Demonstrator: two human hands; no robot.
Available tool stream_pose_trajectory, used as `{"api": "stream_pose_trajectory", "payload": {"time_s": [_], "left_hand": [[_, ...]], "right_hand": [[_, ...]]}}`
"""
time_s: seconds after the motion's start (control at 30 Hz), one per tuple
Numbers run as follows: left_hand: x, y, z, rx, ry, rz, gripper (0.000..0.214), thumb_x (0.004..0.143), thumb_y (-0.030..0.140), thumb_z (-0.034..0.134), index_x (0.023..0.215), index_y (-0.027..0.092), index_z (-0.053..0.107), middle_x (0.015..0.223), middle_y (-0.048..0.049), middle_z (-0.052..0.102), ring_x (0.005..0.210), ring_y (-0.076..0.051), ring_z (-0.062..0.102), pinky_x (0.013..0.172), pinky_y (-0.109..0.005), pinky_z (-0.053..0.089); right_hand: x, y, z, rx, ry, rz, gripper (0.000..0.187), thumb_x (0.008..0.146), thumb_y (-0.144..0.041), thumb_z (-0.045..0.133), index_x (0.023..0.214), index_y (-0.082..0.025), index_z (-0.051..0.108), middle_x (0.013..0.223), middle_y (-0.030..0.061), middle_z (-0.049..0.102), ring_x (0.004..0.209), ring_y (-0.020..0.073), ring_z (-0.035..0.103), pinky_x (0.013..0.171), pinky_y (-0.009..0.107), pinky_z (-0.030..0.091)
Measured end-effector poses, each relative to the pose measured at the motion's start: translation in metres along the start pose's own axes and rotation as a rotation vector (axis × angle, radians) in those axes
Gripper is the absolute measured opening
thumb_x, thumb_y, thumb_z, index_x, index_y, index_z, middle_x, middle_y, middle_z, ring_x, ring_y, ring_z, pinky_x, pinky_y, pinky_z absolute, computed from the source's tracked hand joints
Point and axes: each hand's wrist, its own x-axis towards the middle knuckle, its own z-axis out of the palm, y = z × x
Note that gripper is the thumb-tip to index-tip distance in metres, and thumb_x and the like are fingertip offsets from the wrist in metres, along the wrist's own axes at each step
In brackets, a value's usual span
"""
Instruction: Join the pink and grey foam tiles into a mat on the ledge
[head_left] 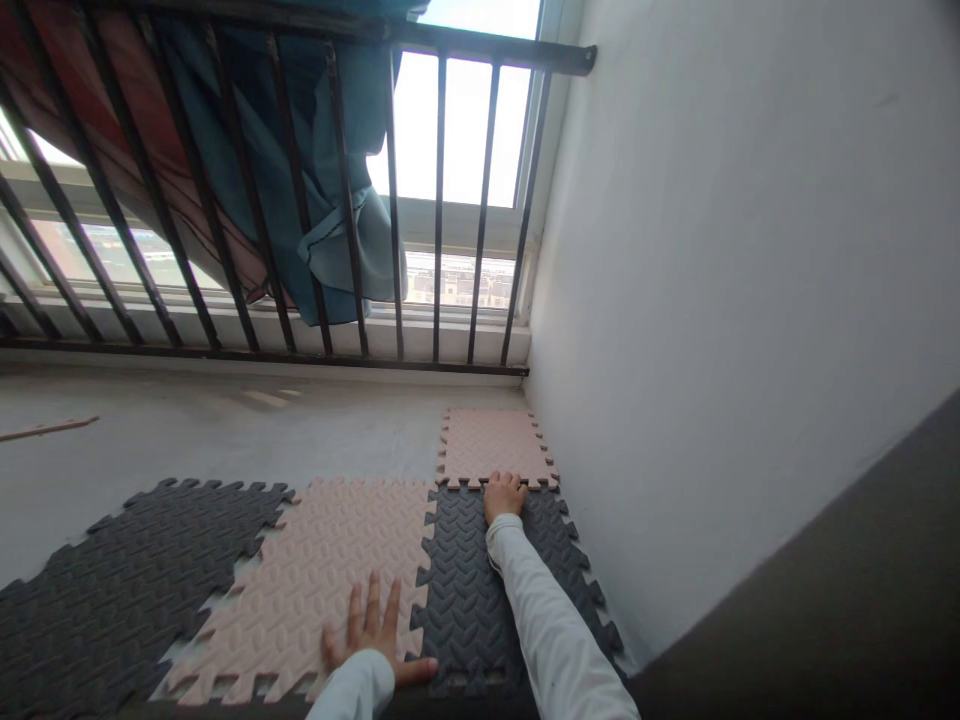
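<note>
My left hand [369, 628] lies flat with fingers spread on the near pink foam mat tile [330, 545], its thumb reaching over the seam onto a dark grey foam mat tile [465, 600]. Farther forward, my right hand [505, 495] is closed, its fingers bent over the near edge of a smaller-looking far pink foam mat tile [495, 440]. That tile's toothed edge meets the dark tile's far edge; whether the teeth are fully locked under my fingers is hidden. Both tiles lie close along the wall.
Another dark foam tile [142, 570] lies at the left, with floor showing along its seam. A white wall [735, 300] rises on the right. Beyond the concrete floor [300, 430] stands a black metal railing [337, 361] with cloth [292, 170] behind it. A thin stick [52, 429] lies far left.
</note>
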Motion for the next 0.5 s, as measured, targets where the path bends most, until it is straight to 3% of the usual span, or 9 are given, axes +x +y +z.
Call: {"api": "stream_pose_trajectory", "payload": {"time_s": [0.17, 0.5], "left_hand": [[-0.001, -0.002, 0.004, -0.031, 0.040, 0.017, 0.103, 0.039, 0.070, 0.057, 0.129, 0.032, 0.027, 0.143, -0.0053, 0.012, 0.129, -0.036, 0.000, 0.092, -0.065, 0.007], [-0.003, 0.002, -0.009, -0.009, -0.049, -0.021, 0.099, 0.044, 0.066, 0.057, 0.130, 0.034, 0.022, 0.144, -0.0030, 0.007, 0.130, -0.032, -0.002, 0.094, -0.062, 0.006]], "right_hand": [[0.006, -0.001, 0.002, 0.024, -0.003, -0.021, 0.029, 0.080, -0.022, 0.035, 0.094, -0.012, 0.059, 0.100, 0.0181, 0.055, 0.099, 0.0261, 0.042, 0.076, 0.036, 0.031], [0.015, 0.000, 0.002, 0.047, -0.028, -0.094, 0.029, 0.080, -0.024, 0.037, 0.096, -0.013, 0.059, 0.101, 0.0158, 0.055, 0.100, 0.0254, 0.042, 0.076, 0.034, 0.034]]}}
